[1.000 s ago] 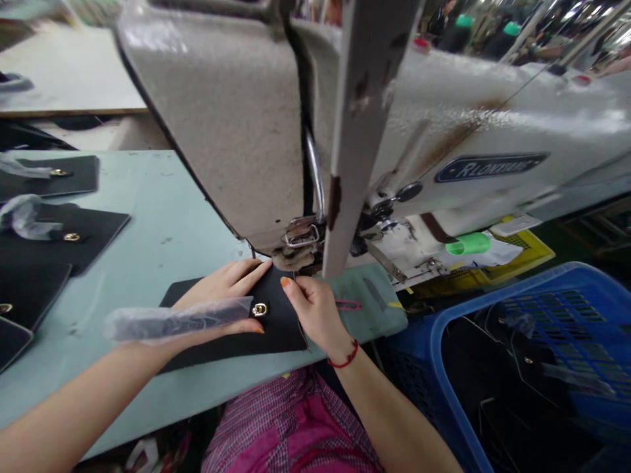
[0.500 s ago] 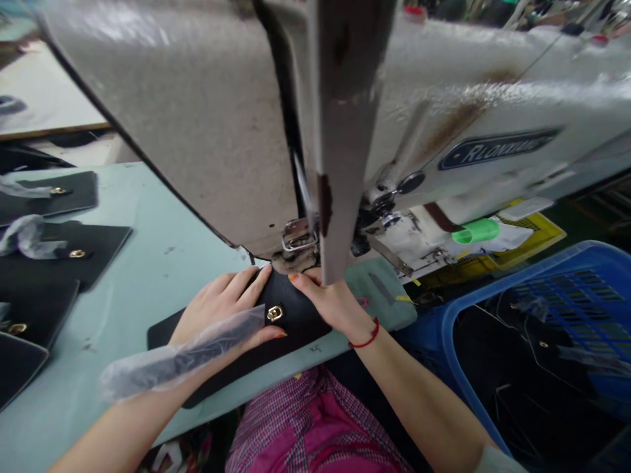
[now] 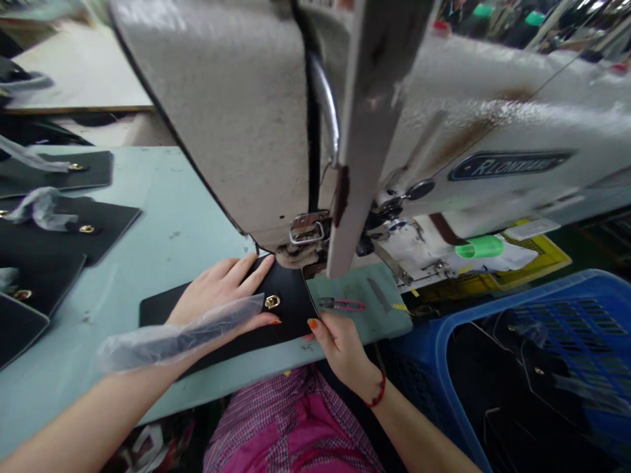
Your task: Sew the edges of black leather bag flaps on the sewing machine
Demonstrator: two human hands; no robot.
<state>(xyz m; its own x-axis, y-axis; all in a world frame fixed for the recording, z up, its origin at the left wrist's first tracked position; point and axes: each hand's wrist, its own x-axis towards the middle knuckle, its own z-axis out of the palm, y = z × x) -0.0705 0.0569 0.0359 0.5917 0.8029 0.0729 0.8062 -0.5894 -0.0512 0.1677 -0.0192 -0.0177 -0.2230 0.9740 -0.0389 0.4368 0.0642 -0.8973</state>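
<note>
A black leather panel [image 3: 294, 309] lies on the pale green table under the head of a sewing machine [image 3: 231, 112]. It bears a gold clasp [image 3: 272, 301] and a strap wrapped in clear plastic [image 3: 172, 341], which crosses my left wrist. My left hand [image 3: 210, 292] rests flat on the panel, fingers spread, fingertips close to the presser area. At the panel's right near corner, my right hand [image 3: 340, 341] pinches the edge between thumb and fingers. Pink-handled thread snips [image 3: 342, 305] lie just beyond my right hand.
Several black panels [image 3: 106, 226] with gold clasps and plastic-wrapped straps lie on the table [image 3: 162, 187] at left. A blue basket [image 3: 446, 348] holding black pieces stands at right. Behind it are a yellow crate [image 3: 549, 259] and a green tube [image 3: 480, 247].
My right hand has moved from beside the presser area toward me, to the panel's near right corner. The panel's right edge and the snips now show. My left hand stays on the panel.
</note>
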